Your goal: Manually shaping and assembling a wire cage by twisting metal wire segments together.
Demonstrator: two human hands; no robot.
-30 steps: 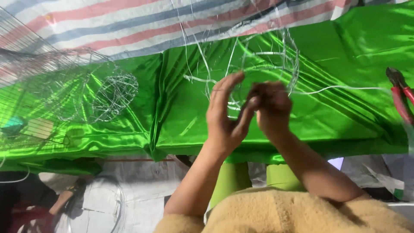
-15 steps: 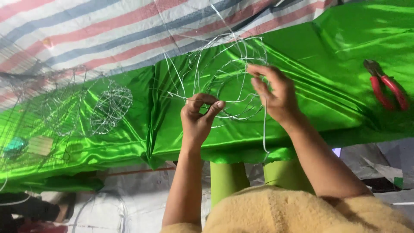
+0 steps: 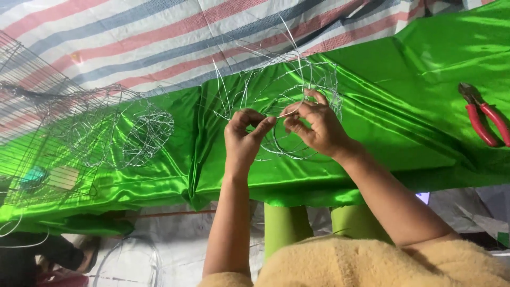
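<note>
Green satin cloth (image 3: pixel 404 111) covered the table under a red, blue and white striped tarp (image 3: pixel 133 37); red-handled pliers (image 3: pixel 486 119) lay well apart at right; my left hand (image 3: pixel 241 138) and right hand (image 3: pixel 313 127), raised above the cloth, pinched thin strands of the wire frame (image 3: pixel 281 101) between fingertips.
</note>
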